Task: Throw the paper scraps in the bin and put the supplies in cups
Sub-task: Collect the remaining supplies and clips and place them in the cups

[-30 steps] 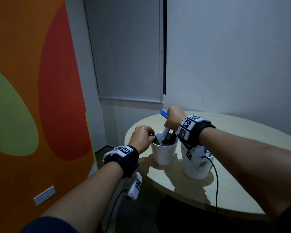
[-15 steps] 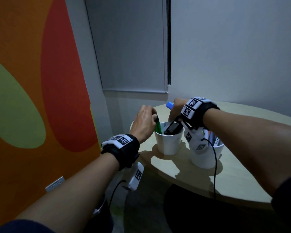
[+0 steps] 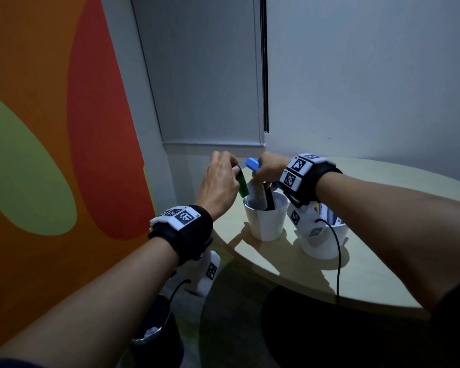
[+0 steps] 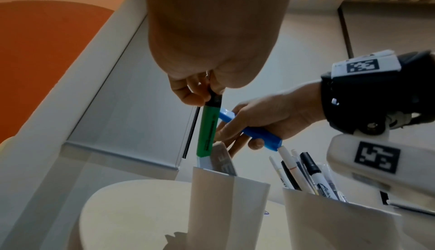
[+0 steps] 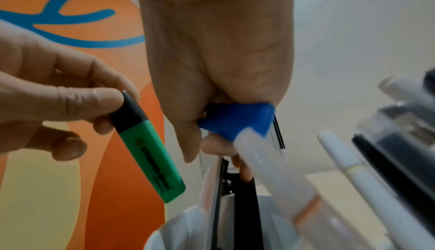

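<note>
Green highlighter (image 3: 242, 186) pinched by left hand (image 3: 218, 184), above cup (image 3: 266, 221)

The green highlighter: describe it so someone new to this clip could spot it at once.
Find the round pale table with two white cups. Over the left cup, the left hand pinches the green highlighter by its black cap. It is the only green item; the right hand holds a blue one.

This looks like a small office meeting room. A round wooden table (image 3: 383, 274) sits at 3 o'clock. A big orange wall (image 3: 51, 115) with painted green and red shapes is at 9 o'clock. A grey window blind (image 3: 205, 75) hangs at 12 o'clock. Two white cups (image 3: 267, 224) on the table hold pens (image 4: 306, 172).
</note>
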A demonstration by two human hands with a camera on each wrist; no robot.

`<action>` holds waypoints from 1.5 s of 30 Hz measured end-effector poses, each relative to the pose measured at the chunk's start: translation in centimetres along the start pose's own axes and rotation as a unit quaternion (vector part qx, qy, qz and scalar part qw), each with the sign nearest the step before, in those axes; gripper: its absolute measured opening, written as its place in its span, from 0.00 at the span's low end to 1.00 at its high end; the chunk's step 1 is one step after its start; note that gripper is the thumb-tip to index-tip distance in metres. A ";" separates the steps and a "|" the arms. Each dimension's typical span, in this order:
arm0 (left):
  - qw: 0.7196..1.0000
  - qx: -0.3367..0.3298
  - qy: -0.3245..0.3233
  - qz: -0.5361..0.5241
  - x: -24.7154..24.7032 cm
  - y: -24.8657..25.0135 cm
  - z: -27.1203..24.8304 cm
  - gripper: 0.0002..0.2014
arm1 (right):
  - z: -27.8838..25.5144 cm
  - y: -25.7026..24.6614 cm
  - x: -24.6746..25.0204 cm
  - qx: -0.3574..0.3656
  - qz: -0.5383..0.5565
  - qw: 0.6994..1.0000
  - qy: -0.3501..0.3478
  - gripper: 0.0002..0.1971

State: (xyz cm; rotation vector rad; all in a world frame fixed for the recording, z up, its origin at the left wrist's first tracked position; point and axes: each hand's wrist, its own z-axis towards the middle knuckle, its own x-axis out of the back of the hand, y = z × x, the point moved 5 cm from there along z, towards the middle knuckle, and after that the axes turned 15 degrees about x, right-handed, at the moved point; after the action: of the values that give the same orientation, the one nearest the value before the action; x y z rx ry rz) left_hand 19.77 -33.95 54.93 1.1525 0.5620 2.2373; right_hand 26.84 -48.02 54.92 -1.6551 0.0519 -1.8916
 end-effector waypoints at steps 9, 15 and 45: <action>0.987 -0.038 0.056 -0.143 1.4 3.5 -1.1 0.05 | -6.0 -1.2 10.3 0.041 0.197 0.971 0.128 0.19; 0.974 -0.068 -0.002 -0.215 -0.4 7.4 -3.9 0.05 | -12.4 -0.2 12.4 0.067 0.213 0.968 0.112 0.16; 0.995 -0.038 -0.074 -0.060 -1.2 1.7 -4.2 0.04 | -13.2 -5.4 2.4 0.156 -0.009 0.986 0.061 0.08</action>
State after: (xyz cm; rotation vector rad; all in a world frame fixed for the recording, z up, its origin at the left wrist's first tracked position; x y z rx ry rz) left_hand 16.36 -36.48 52.92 1.2019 0.4693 2.0339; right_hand 12.58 -49.53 56.48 -1.3339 -0.2000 -1.9013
